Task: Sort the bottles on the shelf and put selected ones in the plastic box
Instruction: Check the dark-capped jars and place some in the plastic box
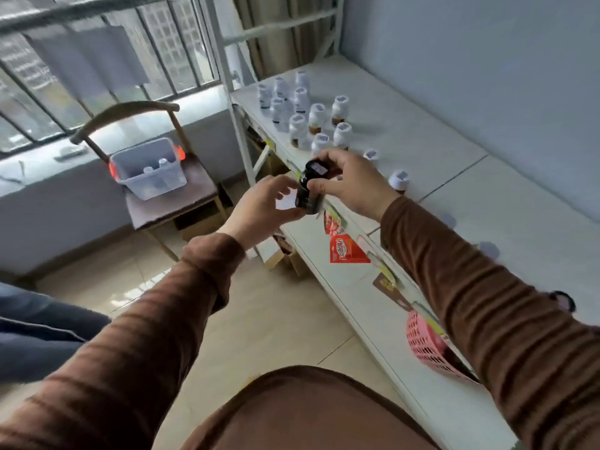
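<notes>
Tiled floor, barred window, and a long white shelf (pixel 418 144) running down the room beside a pale wall. Nearest along the shelf, a pink basket (pixel 428 345) hangs off its front edge, then a red packet (pixel 345 251) dangles a little further along. Just out from the shelf's front edge, both hands are on one dark bottle (pixel 310 186), held in the air and tilted. The left hand (pixel 263 207) curls round its lower body, thumb underneath; the right hand (pixel 352 185) wraps over the top, fingers bent round the black cap. Brown sleeves on both arms. Further along the shelf, behind the hands, a cluster of white bottles (pixel 303 107) stands upright, a couple straying nearer the right wrist. Off the shelf's far end, by the window, a wooden chair (pixel 168 193) carries the clear plastic box (pixel 149 168) with red clips; something pale sits inside, too blurred to say what.
</notes>
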A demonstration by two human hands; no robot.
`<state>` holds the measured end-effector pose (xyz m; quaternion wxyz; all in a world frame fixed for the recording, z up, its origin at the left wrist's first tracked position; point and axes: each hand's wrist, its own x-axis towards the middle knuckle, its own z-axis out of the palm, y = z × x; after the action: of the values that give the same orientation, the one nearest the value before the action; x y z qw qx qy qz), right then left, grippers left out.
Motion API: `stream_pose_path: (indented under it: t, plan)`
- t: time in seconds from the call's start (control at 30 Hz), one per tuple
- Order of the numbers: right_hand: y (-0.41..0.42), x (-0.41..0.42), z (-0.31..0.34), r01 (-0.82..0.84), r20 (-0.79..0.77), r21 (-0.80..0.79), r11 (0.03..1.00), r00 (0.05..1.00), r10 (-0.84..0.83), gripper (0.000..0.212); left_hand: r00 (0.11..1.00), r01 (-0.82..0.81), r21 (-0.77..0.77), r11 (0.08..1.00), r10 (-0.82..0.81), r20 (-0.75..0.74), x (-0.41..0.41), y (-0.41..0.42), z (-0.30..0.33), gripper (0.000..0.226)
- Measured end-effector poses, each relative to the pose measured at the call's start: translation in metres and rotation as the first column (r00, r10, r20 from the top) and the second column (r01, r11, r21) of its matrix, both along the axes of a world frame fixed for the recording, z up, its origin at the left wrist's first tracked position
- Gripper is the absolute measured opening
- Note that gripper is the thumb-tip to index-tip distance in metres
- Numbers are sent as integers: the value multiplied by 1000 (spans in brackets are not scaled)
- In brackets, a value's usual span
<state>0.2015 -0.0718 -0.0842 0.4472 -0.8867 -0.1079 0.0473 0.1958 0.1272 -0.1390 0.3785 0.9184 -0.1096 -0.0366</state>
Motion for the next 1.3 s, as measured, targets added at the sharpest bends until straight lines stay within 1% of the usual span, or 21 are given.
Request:
stream_pose_path:
  t: [0.07, 0.1, 0.2, 0.27, 0.37, 0.43, 0.53, 0.7, 0.8, 0.93, 1.1, 1.2, 1.3]
  plan:
    - [44, 15, -7, -32, 19, -39, 999, 999, 33, 36, 998, -6, 215, 977, -8, 67, 14, 47, 1, 48]
    - [64, 23, -10, -44, 23, -41, 998, 999, 45, 35, 996, -16, 288, 957, -8, 83, 21, 68, 1, 48]
    - [112, 45, -17, -50, 12, -41, 998, 999, 51, 34, 998, -48, 402, 914, 27, 58, 42, 114, -1, 42]
    - [138, 66, -22, -56, -2, -49, 997, 998, 56, 35, 999, -48, 466, 884, 32, 43, 60, 137, -9, 43]
    - [174, 107, -34, -85, -15, -73, 994, 996, 84, 36, 998, -66, 480, 875, 63, 23, 95, 169, -22, 46]
    - [195, 138, -43, -113, -19, -94, 989, 994, 112, 36, 996, -74, 477, 876, 90, -12, 121, 189, -30, 44]
    - [227, 187, -54, -141, -38, -88, 986, 990, 138, 36, 989, -86, 513, 854, 136, -61, 162, 221, -38, 46]
    - [293, 260, -65, -178, -48, -78, 981, 983, 175, 35, 969, -150, 546, 824, 233, -85, 222, 288, -49, 43]
    - [341, 295, -72, -207, -58, -87, 975, 978, 202, 35, 958, -180, 536, 825, 270, -94, 254, 332, -56, 42]
    - [412, 343, -87, -216, -78, -123, 969, 975, 208, 36, 957, -181, 514, 838, 271, -105, 305, 400, -73, 48]
    - [482, 395, -114, -184, -75, -220, 958, 982, 171, 38, 963, -143, 550, 823, 244, -115, 358, 469, -100, 44]
    - [518, 424, -136, -164, -91, -252, 954, 985, 145, 38, 963, -108, 573, 812, 229, -143, 388, 503, -120, 48]
    - [544, 454, -162, -155, -115, -285, 946, 985, 127, 38, 961, -87, 577, 812, 222, -167, 419, 529, -142, 46]
